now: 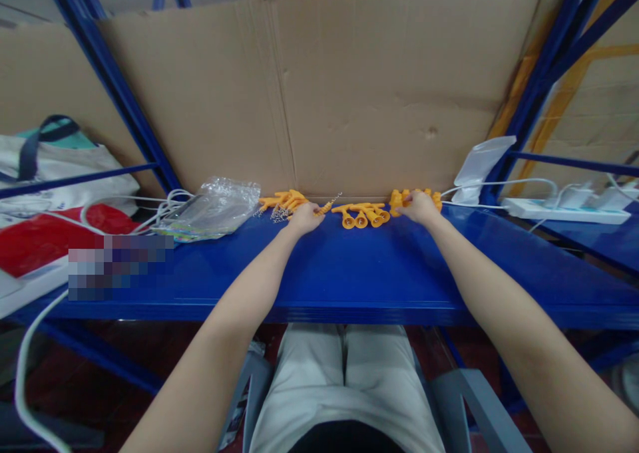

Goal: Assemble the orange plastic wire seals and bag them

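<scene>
My left hand [305, 220] is closed on an orange stick-like piece [326, 207] with a thin metal chain, which points up and to the right. Just behind that hand lies a pile of orange pieces [284, 199] with metal chains. Several orange trumpet-shaped pieces [360, 221] rest side by side between my hands, their flared mouths toward me. At the right, my right hand [423, 208] has its fingers closed at a cluster of small orange parts [397, 201]. Its fingertips are partly hidden among them.
A blue shelf [349, 273] serves as the worktop, with a cardboard sheet [359, 94] behind it. Clear plastic bags [214, 207] and white cables [164, 207] lie at the left. A power strip [564, 209] sits at the right, near a blue post [529, 107].
</scene>
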A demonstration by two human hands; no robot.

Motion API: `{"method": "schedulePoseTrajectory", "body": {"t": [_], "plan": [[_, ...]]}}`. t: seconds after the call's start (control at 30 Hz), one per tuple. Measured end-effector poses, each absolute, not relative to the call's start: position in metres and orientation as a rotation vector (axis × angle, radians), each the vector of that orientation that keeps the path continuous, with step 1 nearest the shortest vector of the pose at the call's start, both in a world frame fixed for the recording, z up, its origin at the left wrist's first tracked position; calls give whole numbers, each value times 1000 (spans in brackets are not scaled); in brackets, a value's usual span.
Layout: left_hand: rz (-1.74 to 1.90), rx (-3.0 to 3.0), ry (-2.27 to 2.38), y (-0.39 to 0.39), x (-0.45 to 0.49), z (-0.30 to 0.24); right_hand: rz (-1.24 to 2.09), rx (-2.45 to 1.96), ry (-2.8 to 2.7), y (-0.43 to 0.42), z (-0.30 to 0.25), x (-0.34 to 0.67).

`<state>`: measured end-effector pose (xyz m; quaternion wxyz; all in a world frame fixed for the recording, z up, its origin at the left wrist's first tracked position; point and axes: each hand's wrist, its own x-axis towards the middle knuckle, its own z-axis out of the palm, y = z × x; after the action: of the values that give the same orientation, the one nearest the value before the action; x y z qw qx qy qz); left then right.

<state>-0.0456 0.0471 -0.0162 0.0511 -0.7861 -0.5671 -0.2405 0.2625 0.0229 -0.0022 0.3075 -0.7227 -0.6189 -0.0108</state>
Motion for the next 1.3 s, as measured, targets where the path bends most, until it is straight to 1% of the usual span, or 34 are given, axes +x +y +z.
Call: {"method": "schedulePoseTrajectory", "body": {"t": [0.1, 0.17, 0.27, 0.37, 0.63, 1.0, 1.3], "plan": [[-754, -2377, -1645, 48, -45, -17, -32, -1723, -1552, 23, -2, 262], [-759, -2385, -1596, 47, -44, -17, 108, -1576, -1537, 21, -2, 259], [-769, -2416, -1549, 47, -42, -18, 413, -1374, -1572, 17, -4, 251], [-772, -2457, -1488, 46, -40, -19, 544, -1242, -1623, 17, -10, 243], [-786, -2538, -1355, 46, -37, -23, 617, -1189, -1671, 27, -25, 231], [-704, -2545, -1361, 46, -37, -24, 596, -1148, -1697, 31, -28, 237], [-672, -2533, -1374, 44, -37, -23, 653, -1146, -1716, 26, -24, 230]]}}
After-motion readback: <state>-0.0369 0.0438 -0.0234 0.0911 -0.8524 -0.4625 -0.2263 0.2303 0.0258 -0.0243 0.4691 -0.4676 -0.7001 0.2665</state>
